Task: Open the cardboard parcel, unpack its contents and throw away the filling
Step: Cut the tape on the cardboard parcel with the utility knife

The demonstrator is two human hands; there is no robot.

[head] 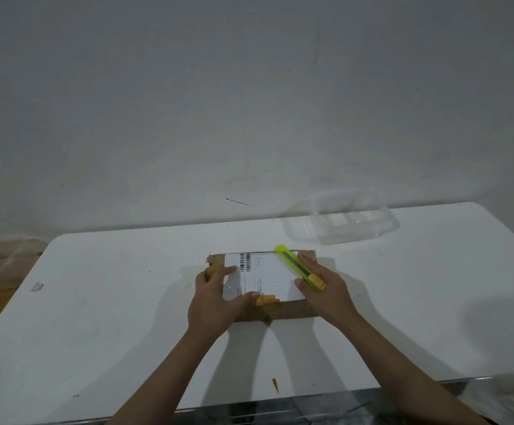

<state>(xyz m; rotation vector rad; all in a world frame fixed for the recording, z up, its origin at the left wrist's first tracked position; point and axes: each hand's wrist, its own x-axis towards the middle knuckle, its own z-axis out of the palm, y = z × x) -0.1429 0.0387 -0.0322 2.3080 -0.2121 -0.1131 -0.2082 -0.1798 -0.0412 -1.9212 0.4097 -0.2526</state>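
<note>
Both hands work on the cardboard parcel [275,311], the landmark for all positions below. Left hand [214,297] lies over the parcel's near-left corner, thumb and forefinger spread along the edges of the white shipping label [268,276], apparently to pin the parcel against the cutting force. Right hand [326,291] is curled around a yellow-green utility knife [298,268], which slants across the parcel's far-right part, tip toward the far edge; this placement suggests a cut along the sealed seam there.

White desk [127,317] carries the parcel near its centre. Beyond and right of the parcel, well apart, stands a clear plastic container [353,219], possibly meant for the contents; its inside is too faint to read. Orange tape tabs [268,300] show at the parcel's near edge and left corner. A small orange scrap [275,384] lies on the desk nearer the viewer than the parcel.

Whether the blade is extended or touching the cardboard cannot be told. Label text is illegible, and the parcel remains closed, its contents hidden.
</note>
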